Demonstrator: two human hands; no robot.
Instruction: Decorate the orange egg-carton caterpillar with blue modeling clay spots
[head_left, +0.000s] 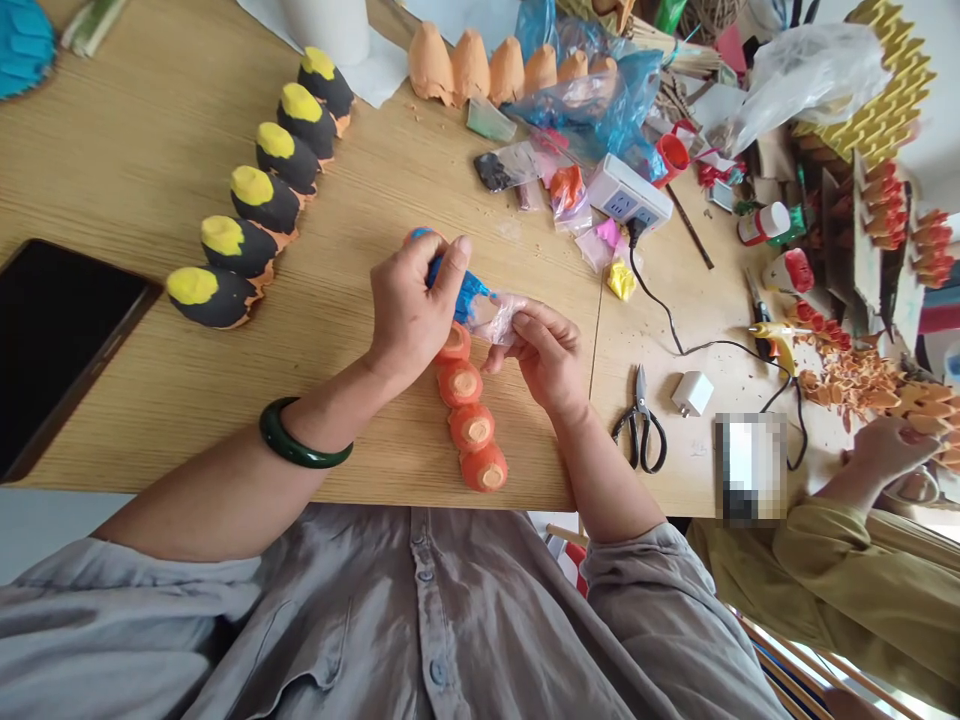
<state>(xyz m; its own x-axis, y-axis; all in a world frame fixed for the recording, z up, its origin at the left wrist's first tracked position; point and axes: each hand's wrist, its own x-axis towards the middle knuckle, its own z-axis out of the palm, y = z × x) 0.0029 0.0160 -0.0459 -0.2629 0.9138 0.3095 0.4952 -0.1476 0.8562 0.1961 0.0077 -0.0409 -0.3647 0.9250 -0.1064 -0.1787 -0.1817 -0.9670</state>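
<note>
Blue modelling clay [469, 297] stretches between my hands, partly inside a clear plastic bag [501, 318]. My left hand [412, 305], a dark green bangle on its wrist, is closed on the clay. Fingers of my right hand [551, 355] pinch the bag. Beneath them lies a row of orange-painted egg-carton cups [474, 430] with pale round tops. Its far end, partly hidden behind my left hand, shows some blue. On the left, a slanting row of black cups capped with yellow [276, 142] rests on the table.
A dark tablet [67, 350] lies at the left. Right of my hands are black-handled scissors [640, 425], a white charger [692, 393] and a power strip [630, 190] with a cable. Clay packets [568, 190] and plain cups [471, 65] sit farther back. A co-worker's hand [892, 450] is at right.
</note>
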